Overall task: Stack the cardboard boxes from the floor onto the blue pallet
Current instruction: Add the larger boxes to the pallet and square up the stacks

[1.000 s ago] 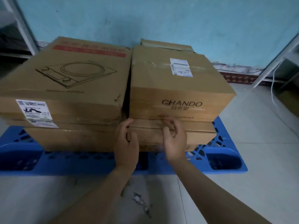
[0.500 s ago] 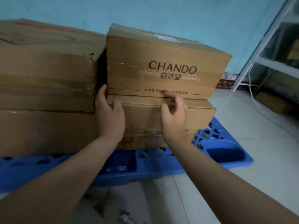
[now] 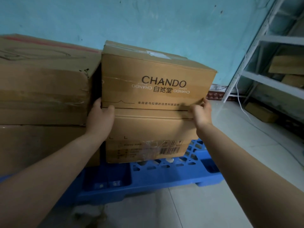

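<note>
CHANDO box (image 3: 154, 79) atop barcoded box (image 3: 148, 139), both hands (image 3: 100, 116) at its bottom corners

Two bare arms, no sleeves

The left hand (image 3: 100, 116) and right hand (image 3: 202, 113) wear no gloves, rings or watch; both forearms are uncovered down to the frame edge.

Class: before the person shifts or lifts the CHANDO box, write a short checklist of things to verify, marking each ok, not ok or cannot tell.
1. Left hand on the CHANDO box bottom left corner: ok.
2. Right hand at its bottom right corner: ok.
3. Lower box rests on blue pallet: ok.
4. CHANDO box flush with the lower box: not ok, overhangs.
5. Weight: cannot tell.
</note>
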`<state>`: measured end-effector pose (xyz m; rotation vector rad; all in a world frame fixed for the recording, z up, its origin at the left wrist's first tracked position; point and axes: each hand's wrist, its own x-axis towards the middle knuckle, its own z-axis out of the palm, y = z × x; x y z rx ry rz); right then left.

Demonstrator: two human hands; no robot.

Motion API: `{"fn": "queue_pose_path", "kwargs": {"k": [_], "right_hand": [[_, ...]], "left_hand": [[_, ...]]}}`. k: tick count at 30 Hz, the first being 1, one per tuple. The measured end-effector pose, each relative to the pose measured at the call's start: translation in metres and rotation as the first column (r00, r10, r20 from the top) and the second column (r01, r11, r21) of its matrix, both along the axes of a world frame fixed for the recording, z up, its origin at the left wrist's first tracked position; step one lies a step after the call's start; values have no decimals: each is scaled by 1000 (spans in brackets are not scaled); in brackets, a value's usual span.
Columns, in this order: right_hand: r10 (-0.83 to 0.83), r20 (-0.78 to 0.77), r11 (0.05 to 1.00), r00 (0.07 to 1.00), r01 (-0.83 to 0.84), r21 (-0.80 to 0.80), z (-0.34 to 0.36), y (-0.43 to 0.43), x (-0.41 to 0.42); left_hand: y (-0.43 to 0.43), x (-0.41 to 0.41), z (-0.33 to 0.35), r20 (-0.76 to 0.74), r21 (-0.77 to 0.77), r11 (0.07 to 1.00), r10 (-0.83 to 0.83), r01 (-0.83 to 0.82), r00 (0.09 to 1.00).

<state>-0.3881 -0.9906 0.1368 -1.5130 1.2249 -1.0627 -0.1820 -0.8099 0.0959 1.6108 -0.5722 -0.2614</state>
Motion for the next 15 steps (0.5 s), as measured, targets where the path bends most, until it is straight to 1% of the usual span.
{"fn": "queue_pose_path", "kwargs": {"k": [2, 4, 6, 7, 9, 11, 15], "right_hand": [[-45, 46, 999, 998, 44, 24, 2, -4, 1], [-64, 67, 994, 996, 58, 88, 7, -13, -1], [-34, 63, 988, 997, 24, 155, 12, -19, -4], [-22, 62, 988, 998, 12, 157, 12, -22, -5], [-35, 71, 992, 997, 26, 127, 11, -25, -5], [-45, 114, 997, 993, 37, 68, 8, -23, -4], [8, 216, 1000, 976, -5, -14, -9, -18, -8]], "left_hand": [[1, 1, 0, 2, -7, 1000, 3, -3, 1000], [2, 0, -1, 17, -15, 1000, 17, -17, 1000], [3, -4, -2, 26, -11, 1000, 11, -10, 1000], [4, -5, -1, 26, -8, 1000, 8, -8, 1000], [7, -7, 0, 18, -9, 1000, 12, -12, 1000], [9, -8, 0, 8, -36, 999, 20, -19, 1000], [16, -15, -8, 50, -56, 996, 65, -63, 997]]}}
